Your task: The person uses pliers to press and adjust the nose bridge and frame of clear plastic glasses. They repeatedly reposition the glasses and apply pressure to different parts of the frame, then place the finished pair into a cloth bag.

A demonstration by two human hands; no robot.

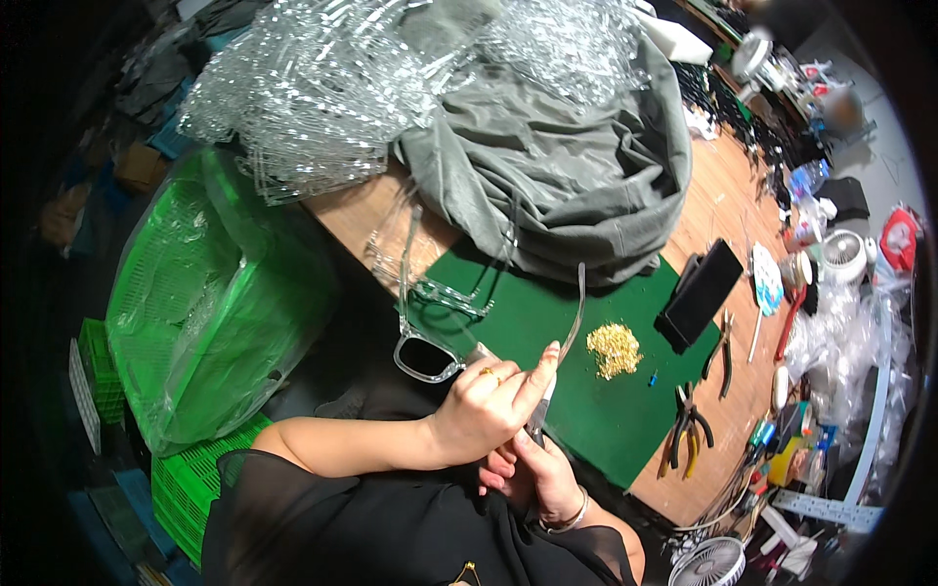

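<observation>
My left hand [486, 405] is closed on a clear plastic eyeglass frame [428, 374] above the near edge of the green mat [606, 430]. One rim sticks out to the left of my fingers with its temple arm pointing away; the other temple arm [578, 308] rises past my fingertips. Below it, my right hand [547, 479] is closed around a slim tool [536, 418] with a metallic, dark shaft, whose kind I cannot make out. Its tip meets the frame behind my left fingers, where the contact is hidden. Another clear eyeglass frame [454, 298] lies on the mat's far left.
Many clear frames [313, 107] are heaped on grey cloth [547, 176] at the back. Small gold-coloured parts [614, 351] lie on the mat, near a phone [701, 293] on a stand. Pliers [690, 430] lie to the right. A plastic-lined green basket [205, 313] stands left.
</observation>
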